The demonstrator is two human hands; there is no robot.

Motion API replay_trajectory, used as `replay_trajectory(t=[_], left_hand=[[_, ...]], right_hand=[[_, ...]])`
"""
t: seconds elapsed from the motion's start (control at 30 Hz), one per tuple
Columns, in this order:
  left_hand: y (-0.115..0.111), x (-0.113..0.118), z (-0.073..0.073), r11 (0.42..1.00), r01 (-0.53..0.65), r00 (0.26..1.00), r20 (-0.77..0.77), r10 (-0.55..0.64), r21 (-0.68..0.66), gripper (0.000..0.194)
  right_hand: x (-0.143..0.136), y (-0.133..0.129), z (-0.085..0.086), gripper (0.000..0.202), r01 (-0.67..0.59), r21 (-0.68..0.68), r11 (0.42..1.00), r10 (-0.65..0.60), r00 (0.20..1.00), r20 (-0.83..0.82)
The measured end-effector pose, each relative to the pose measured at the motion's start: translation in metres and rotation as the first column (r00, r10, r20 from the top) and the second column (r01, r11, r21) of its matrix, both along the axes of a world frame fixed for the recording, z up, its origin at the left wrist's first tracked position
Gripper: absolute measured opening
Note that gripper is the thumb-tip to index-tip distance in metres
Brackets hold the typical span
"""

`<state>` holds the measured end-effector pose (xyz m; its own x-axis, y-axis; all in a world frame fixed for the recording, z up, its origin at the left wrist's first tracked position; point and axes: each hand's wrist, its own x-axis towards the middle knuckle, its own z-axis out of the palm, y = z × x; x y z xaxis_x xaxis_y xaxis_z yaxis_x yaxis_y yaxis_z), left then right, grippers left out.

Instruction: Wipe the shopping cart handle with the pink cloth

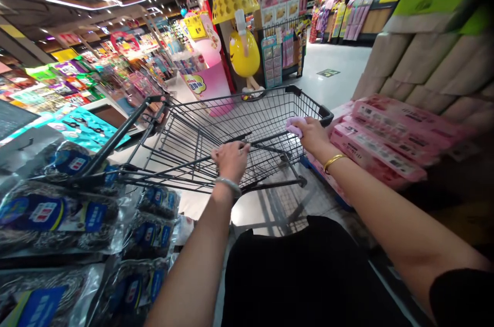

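Note:
A dark wire shopping cart (181, 134) is turned sideways in front of me, its basket bare where I can see into it. My left hand (231, 156) has its fingers curled over the cart's near top rail, and a band circles that wrist. Farther right along the same rail, my right hand (313, 136) grips a small folded lilac cloth (295, 126) against the cart's rim. Part of the cloth is hidden by the fingers. A gold bracelet sits on my right wrist.
Hanging clear packs (50, 213) with blue labels crowd the left. Pink packages (382, 136) are stacked close to the cart's right end, below larger pale packs (420, 59). Beyond the cart stand a pink display (210, 85) and a yellow egg-shaped figure (245, 54).

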<state>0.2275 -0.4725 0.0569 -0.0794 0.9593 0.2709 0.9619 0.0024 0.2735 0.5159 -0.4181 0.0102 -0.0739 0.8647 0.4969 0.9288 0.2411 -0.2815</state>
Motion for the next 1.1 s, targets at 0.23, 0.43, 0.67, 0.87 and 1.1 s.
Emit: replay_trajectory(t=[0.23,0.43,0.67,0.87,1.1], left_hand=[[0.02,0.075,-0.014,0.996,0.089,0.996,0.031,-0.089,0.009,0.038],[0.022,0.066,-0.016,0.999,0.037,0.999,0.01,-0.037,0.039,0.04],[0.024,0.057,-0.02,0.997,0.038,0.999,0.005,-0.039,0.069,0.039],[0.034,0.05,-0.02,0.993,0.109,0.992,0.053,-0.111,0.038,0.042],[0.042,0.02,-0.016,0.986,0.156,0.986,0.045,-0.159,0.053,0.04]], right_hand=[[0.004,-0.016,0.003,0.042,-0.009,-0.051,0.999,0.011,1.0,0.025],[-0.035,-0.032,0.007,0.05,0.032,-0.068,0.997,-0.029,0.999,0.045],[-0.006,-0.036,0.007,0.06,-0.214,-0.033,0.976,0.216,0.972,0.097],[0.031,-0.023,0.002,0.046,0.047,-0.099,0.994,-0.047,0.999,0.009],[-0.008,-0.046,0.014,0.045,0.031,-0.106,0.994,-0.019,0.994,0.112]])
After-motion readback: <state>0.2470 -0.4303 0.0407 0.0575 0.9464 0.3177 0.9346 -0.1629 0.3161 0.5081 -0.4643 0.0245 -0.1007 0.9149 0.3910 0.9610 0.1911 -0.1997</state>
